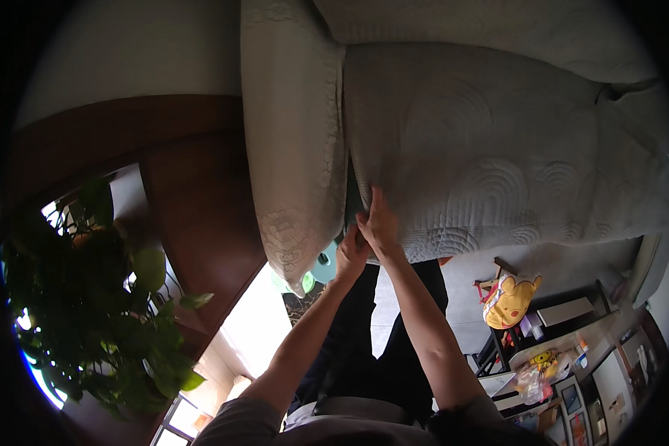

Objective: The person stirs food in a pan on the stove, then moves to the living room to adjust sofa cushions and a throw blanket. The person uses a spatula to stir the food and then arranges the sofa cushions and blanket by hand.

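A grey quilted sofa cover (479, 122) with stitched arch patterns lies over the seat before me. Its left edge runs beside the padded armrest (292, 139), which wears a pale cover with lace trim. My right hand (380, 223) grips that edge close to the front corner, with the fingers pointing along it. Just below and to the left, my left hand (350, 256) is curled at the same corner, its fingertips partly hidden. A narrow dark green strip (354, 195) shows in the gap between armrest and cover.
A leafy potted plant (145, 312) and a brown wooden panel (200, 167) stand at left. A pale green object (324, 265) sits below the armrest. At right are a yellow bear-shaped plush item (510, 301) and a cluttered table (568, 357) with plastic bags.
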{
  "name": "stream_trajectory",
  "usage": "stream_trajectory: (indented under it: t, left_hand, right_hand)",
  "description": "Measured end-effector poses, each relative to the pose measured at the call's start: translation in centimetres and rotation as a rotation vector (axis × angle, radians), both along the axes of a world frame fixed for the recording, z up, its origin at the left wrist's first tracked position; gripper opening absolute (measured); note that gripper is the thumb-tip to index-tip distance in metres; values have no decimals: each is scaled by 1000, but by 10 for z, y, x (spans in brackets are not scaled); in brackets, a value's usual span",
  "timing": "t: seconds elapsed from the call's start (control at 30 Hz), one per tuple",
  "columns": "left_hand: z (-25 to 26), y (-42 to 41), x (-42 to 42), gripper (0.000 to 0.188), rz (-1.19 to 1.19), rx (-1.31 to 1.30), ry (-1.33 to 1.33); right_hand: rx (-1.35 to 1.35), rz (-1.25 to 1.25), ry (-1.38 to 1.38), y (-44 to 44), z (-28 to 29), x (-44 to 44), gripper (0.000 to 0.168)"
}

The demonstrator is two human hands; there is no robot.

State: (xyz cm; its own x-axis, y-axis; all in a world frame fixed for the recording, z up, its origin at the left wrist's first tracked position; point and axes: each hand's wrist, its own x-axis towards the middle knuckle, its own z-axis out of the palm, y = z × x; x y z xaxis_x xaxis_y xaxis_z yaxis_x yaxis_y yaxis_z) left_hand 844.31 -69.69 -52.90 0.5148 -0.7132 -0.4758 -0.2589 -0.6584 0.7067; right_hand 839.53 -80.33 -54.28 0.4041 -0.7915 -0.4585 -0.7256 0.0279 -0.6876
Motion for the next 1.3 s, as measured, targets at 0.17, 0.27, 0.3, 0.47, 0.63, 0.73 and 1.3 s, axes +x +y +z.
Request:
stream_trajectory:
  t: [0.17, 0.27, 0.3, 0.47, 0.63, 0.73, 1.3]
  left_hand:
    - [26, 2, 30, 28, 24, -101, -5]
    - [31, 18, 53, 32, -3, 20, -82]
    - [31, 18, 54, 36, -37, 107, -76]
    - [61, -33, 55, 65, -330, -109, -244]
    - [125, -172, 146, 54, -315, -309, -707]
    - [131, -234, 215, 70, -180, -279, -821]
    - [82, -257, 259, 85, 152, -294, -369]
  right_hand:
    - [-152, -2, -179, 15, -22, 26, 42]
    - [42, 55, -206, 20, -26, 57, 51]
    - [55, 48, -206, 22, -34, 59, 52]
    - [191, 263, 60, -9, -55, 48, 50]
    - [62, 250, 22, -71, -20, 47, 41]
    - [-311, 204, -92, -147, 1, 74, 35]
    - [-453, 258, 597, -351, -105, 230, 44]
